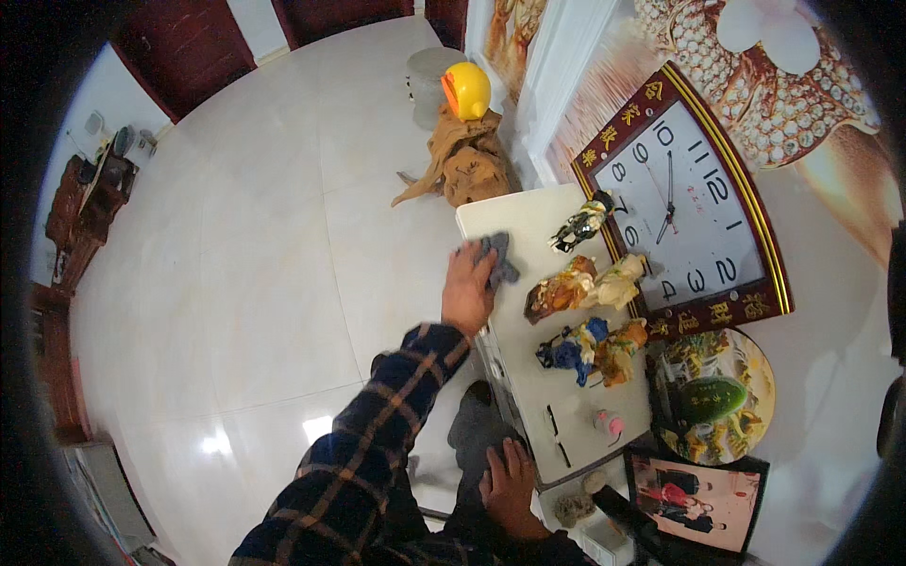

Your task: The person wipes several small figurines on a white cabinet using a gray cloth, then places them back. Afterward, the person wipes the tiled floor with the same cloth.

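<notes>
My left hand presses a crumpled grey cloth onto the far left edge of a white cabinet top. Its plaid-sleeved arm reaches up from the lower left. Lower down, my right hand lies on my dark-trousered leg, fingers somewhat apart and holding nothing. Several glazed ceramic animal figurines stand on the cabinet: a black-and-white one, a brown one, a cream one, a blue one and an amber one.
A black pen and small pink-capped bottle lie nearer me. Behind, a wall clock, round decorative plate and framed photograph lean at the wall. Beyond stands a driftwood stump bearing a yellow duck figure.
</notes>
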`<act>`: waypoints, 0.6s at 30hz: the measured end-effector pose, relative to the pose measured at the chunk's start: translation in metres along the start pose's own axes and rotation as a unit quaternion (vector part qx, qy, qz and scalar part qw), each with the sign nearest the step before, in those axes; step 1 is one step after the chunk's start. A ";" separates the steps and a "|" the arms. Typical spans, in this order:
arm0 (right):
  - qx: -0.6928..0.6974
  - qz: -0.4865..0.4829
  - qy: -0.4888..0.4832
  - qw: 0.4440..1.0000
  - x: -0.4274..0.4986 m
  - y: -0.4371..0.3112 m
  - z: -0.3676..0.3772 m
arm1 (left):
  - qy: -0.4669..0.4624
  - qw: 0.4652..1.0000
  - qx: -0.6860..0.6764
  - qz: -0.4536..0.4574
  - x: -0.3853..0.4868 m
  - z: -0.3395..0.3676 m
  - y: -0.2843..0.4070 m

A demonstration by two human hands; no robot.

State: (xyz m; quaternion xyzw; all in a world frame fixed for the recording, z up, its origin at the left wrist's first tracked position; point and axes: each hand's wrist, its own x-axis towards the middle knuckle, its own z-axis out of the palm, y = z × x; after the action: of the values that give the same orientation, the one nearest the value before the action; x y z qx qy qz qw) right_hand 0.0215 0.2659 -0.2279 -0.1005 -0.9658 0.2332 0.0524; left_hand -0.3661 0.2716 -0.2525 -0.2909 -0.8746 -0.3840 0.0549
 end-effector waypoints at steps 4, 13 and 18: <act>-0.009 -0.012 0.019 1.000 0.011 -0.007 -0.011 | -0.039 0.995 -0.090 -0.029 -0.091 -0.015 0.037; 0.264 -0.161 0.071 0.948 0.057 -0.212 -0.307 | -0.184 0.640 -0.521 -0.534 -0.265 -0.108 0.053; 0.429 -0.112 0.221 0.869 -0.017 -0.301 -0.333 | -0.149 0.588 -0.598 -0.523 -0.299 -0.180 0.099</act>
State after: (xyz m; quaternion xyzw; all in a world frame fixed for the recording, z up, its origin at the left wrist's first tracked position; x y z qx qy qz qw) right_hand 0.0362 0.1469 0.2044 -0.0084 -0.7386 0.5889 0.3280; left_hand -0.0878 0.0583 -0.1589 0.1959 -0.4450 -0.7346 -0.4733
